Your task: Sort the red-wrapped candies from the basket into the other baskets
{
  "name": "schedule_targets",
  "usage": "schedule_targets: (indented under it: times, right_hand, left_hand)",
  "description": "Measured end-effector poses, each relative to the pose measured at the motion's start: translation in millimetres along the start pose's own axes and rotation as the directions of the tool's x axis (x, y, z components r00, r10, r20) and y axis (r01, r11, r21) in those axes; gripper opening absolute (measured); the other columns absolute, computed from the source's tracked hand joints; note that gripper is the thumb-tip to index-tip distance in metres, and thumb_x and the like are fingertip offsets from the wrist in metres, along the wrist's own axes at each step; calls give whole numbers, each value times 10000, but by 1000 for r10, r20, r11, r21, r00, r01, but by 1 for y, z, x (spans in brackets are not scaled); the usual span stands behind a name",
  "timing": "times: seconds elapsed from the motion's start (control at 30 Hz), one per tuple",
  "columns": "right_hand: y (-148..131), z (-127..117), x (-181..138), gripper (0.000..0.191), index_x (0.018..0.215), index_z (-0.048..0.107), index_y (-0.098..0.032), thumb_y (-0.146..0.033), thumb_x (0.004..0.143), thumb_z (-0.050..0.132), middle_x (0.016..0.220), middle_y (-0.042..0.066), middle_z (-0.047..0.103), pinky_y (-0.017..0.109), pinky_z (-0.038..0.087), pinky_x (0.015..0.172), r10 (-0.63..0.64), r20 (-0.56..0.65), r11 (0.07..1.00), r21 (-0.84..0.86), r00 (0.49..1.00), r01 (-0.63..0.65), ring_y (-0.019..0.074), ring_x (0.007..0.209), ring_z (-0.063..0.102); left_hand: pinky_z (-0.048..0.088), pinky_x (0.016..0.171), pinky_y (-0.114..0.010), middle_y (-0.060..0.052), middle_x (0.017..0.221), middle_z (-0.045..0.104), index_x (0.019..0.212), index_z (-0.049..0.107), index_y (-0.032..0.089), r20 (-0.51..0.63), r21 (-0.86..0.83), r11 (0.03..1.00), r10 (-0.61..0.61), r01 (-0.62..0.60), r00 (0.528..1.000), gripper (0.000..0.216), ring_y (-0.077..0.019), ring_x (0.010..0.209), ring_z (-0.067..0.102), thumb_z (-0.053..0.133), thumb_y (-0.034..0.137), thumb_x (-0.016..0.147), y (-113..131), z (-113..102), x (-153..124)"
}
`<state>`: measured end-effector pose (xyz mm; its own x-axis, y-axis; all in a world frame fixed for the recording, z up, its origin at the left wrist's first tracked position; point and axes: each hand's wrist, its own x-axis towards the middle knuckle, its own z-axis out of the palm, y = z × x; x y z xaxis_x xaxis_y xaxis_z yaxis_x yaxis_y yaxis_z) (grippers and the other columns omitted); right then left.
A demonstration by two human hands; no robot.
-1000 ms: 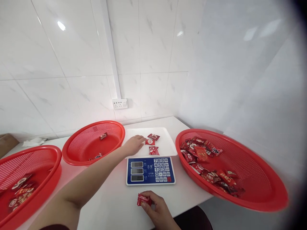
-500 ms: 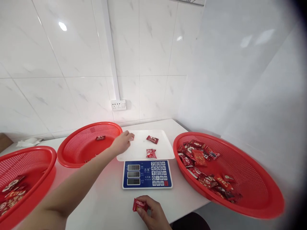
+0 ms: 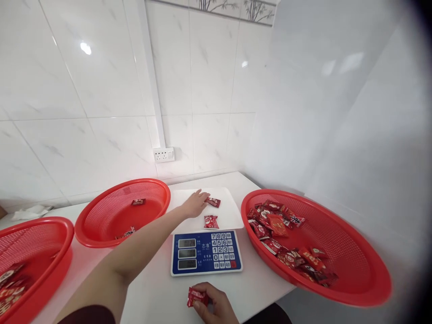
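My left hand [image 3: 196,204] reaches over the white tray [image 3: 231,216] of a digital scale, fingers stretched out. Its fingertips are at the left end of a dark red wrapped candy [image 3: 213,202]; whether they touch it I cannot tell. A brighter red wrapped candy [image 3: 211,222] lies nearer on the same tray. In front of the scale's blue keypad panel [image 3: 206,253], my right hand [image 3: 216,303] pinches a red wrapped candy [image 3: 196,297] between thumb and fingers, above the table.
On the right a red plastic basket [image 3: 357,252] holds many wrapped candies. Another red basket [image 3: 155,193] at back left has a few, and a third basket [image 3: 60,229] at far left holds several. A wall socket [image 3: 164,155] is behind the scale.
My left hand has moved right across the tray, from its left side to the dark red candy. My right hand still holds its candy. The view has tilted up slightly.
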<state>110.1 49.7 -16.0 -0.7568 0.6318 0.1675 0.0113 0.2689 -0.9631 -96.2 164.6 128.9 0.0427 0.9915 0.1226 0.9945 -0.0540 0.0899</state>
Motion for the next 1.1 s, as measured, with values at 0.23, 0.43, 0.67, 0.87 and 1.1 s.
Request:
schedule_targets:
  times: [0.23, 0.43, 0.67, 0.87, 1.1]
  right_hand:
    - [4, 3, -1, 485, 916, 664, -191, -615, 725, 528, 795, 58, 678, 293, 464, 671, 30, -76, 999, -26, 997, -32, 198, 705, 586]
    - [4, 0, -3, 476, 935, 667, -219, -625, 724, 537, 841, 56, 672, 303, 471, 711, 52, -83, 998, -38, 995, -55, 207, 751, 587]
    - [10, 1, 0, 494, 927, 656, -192, -623, 724, 524, 822, 65, 668, 301, 455, 691, 25, 3, 998, 52, 1000, -26, 205, 729, 582]
    - [15, 3, 1, 484, 925, 643, -198, -622, 720, 533, 811, 67, 666, 311, 460, 689, 50, 13, 996, 80, 999, -50, 217, 740, 594]
    - [2, 0, -2, 446, 936, 641, -191, -580, 773, 498, 844, 72, 677, 301, 469, 694, -20, 12, 1000, 13, 1000, 20, 208, 749, 599]
  left_hand:
    - [470, 786, -302, -73, 1080, 585, 1102, 496, 194, -18, -40, 999, -10, 9, 1000, 278, -208, 953, 596, 480, 242, 828, 9, 7, 30]
    - [474, 710, -332, -90, 1089, 530, 1090, 495, 214, -141, 43, 975, -210, 218, 967, 309, -227, 928, 588, 367, 105, 831, -33, -32, -23]
    - [282, 981, -531, -142, 1250, 494, 1212, 470, 185, -185, 183, 932, -280, 312, 942, 453, -318, 1203, 402, 429, 69, 776, -54, -60, -76]
    - [204, 1079, -429, -1, 1431, 340, 1317, 357, 330, 153, 60, 951, 293, -305, 944, 697, -222, 1345, 206, 442, -12, 716, 8, -28, -56]
    - [220, 1068, -415, -50, 1215, 558, 1023, 544, 241, 152, 99, 939, 312, -328, 938, 346, -217, 1277, 346, 525, 62, 727, 33, -23, -37]
